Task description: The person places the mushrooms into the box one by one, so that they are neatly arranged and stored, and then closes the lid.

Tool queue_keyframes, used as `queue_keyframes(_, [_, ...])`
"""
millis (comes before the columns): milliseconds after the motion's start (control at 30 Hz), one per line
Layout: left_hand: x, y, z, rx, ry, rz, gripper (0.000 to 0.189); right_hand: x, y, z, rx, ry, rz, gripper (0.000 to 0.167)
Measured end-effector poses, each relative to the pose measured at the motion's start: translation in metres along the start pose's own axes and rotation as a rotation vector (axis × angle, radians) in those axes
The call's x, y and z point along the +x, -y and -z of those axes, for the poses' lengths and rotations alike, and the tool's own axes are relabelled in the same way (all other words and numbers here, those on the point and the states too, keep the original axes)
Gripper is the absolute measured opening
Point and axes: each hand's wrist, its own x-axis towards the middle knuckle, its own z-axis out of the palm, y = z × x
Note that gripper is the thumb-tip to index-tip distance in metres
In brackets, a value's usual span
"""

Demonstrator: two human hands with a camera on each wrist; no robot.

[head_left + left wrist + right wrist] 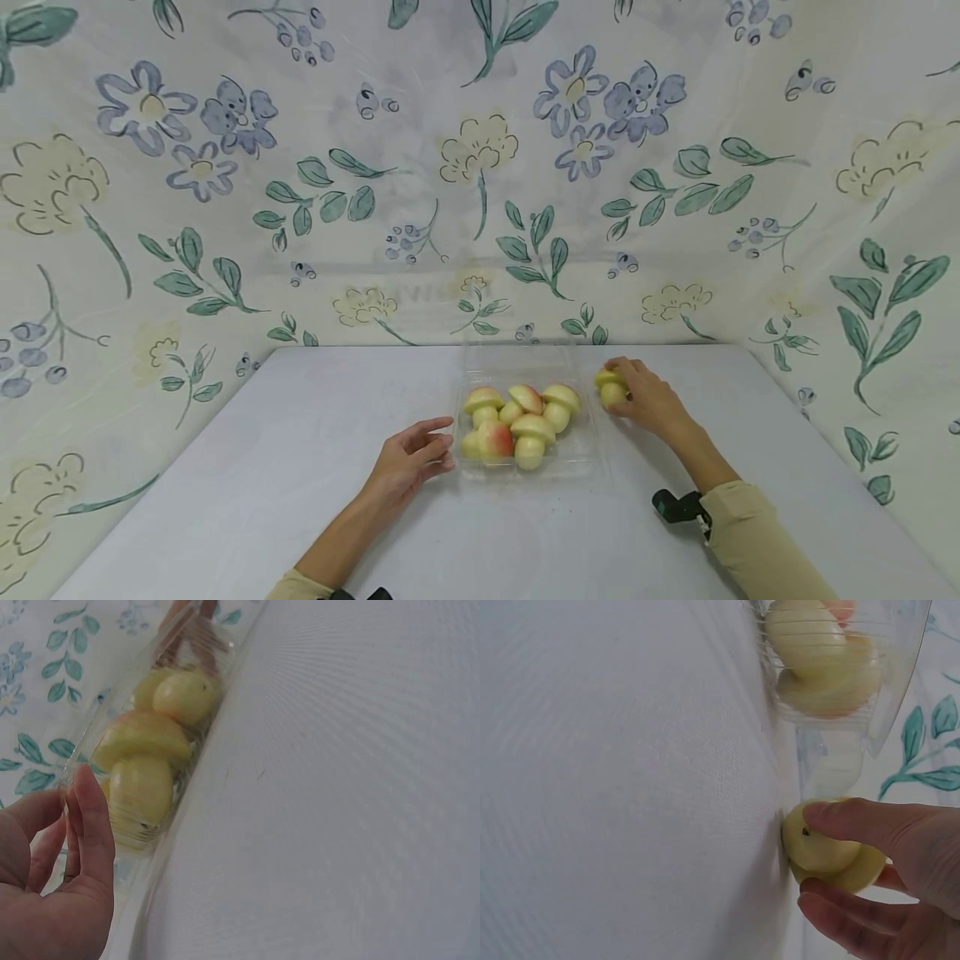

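Observation:
At the right of the box, my right hand [647, 400] grips a yellow-green mushroom-shaped piece [821, 844], its thumb over the stem end and fingers curled round the far side. That piece is on the white table. A clear plastic box [577, 450] holds several similar pieces, some with a red blush, such as the front one [530, 450]. My left hand [408, 458] is at the box's left side, fingers loosely bent and fingertips right at the rim. In the left wrist view, the pieces [141, 787] show through the clear wall.
Behind the box its clear lid [517, 358] lies folded back on the white table [300, 467]. A cloth [420, 192] with flowers and leaves hangs along the table's back and sides. Black devices [678, 506] are strapped at both wrists.

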Motion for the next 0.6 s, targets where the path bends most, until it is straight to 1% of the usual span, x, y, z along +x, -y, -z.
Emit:
queue_keyframes(300, [-0.0004, -0.0001, -0.0001, -0.003, -0.003, -0.003, 0.052, 0.0000, -0.0016, -0.0023, 0.007, -0.019, 0.019, 0.060])
queue_keyframes(600, [0.0002, 0.0003, 0.0010, -0.006, 0.004, -0.003, 0.052, 0.0006, -0.0005, -0.0046, -0.002, -0.012, -0.010, 0.063])
